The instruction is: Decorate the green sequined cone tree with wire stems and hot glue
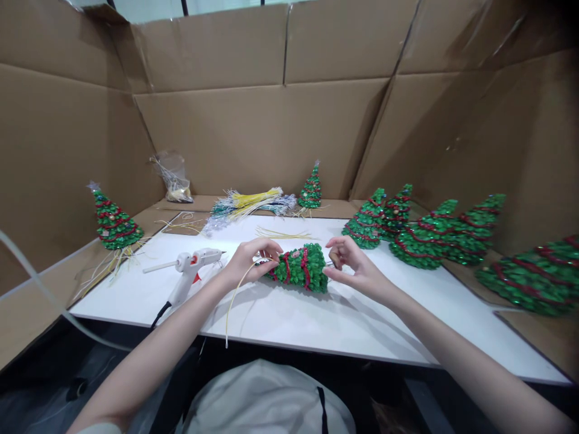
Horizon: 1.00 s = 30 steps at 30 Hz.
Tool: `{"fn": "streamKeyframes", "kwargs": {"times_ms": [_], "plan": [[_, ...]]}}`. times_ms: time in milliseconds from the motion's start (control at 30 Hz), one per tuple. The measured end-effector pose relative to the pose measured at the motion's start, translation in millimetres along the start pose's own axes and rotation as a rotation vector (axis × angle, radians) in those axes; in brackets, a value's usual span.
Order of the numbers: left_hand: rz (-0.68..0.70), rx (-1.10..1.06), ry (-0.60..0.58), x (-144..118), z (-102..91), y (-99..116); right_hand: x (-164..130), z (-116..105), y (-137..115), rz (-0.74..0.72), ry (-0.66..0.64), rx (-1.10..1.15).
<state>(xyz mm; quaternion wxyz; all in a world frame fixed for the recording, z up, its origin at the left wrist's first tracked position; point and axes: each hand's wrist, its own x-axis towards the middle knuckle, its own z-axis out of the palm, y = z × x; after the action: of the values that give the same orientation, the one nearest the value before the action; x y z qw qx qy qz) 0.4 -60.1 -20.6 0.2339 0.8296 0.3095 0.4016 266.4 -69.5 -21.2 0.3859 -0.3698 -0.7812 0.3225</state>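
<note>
A small green tinsel Christmas tree (pixel 296 268) with red garland lies on its side over the white board, tip to the left and base to the right. My left hand (pixel 253 259) is closed in a pinch at the tip. From its fingers a thin pale yellow wire (pixel 233 307) curves down toward the board's front edge. By the tree's base, my right hand (pixel 355 265) has its thumb and forefinger apart around the base end. Thin wire ends show between that base and the right fingers. Whether the right fingertips touch them is hard to see.
A white glue gun (pixel 187 271) stands left on the board (pixel 375 319). Behind lie a wire bundle (pixel 253 202), loose yellow wires (pixel 283 234) and a plastic bag (pixel 174 181). Several trees (pixel 420 241) stand right, one (pixel 113 223) left, another (pixel 310 190) at the back. Cardboard walls (pixel 257 132) enclose the table.
</note>
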Motion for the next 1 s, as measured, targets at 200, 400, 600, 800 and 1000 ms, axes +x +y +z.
{"fn": "streamKeyframes", "kwargs": {"times_ms": [200, 400, 600, 800, 1000], "plan": [[0.024, 0.080, 0.020, 0.9, -0.3, 1.9, 5.9, 6.3, 7.6, 0.125, -0.037, 0.111], [0.017, 0.087, 0.032, 1.6, -1.1, 0.4, 10.0, 7.2, -1.3, 0.203, -0.116, 0.070], [0.012, 0.047, -0.020, -0.6, -4.0, 5.2, 14.5, 6.6, -10.3, 0.233, -0.210, 0.129], [0.005, 0.060, -0.021, 1.2, -3.6, 4.0, 19.0, 5.6, 0.1, 0.284, -0.264, 0.127], [-0.041, 0.054, -0.019, 1.1, 0.6, -1.4, 26.8, 7.1, -6.6, 0.345, -0.357, 0.199]]}}
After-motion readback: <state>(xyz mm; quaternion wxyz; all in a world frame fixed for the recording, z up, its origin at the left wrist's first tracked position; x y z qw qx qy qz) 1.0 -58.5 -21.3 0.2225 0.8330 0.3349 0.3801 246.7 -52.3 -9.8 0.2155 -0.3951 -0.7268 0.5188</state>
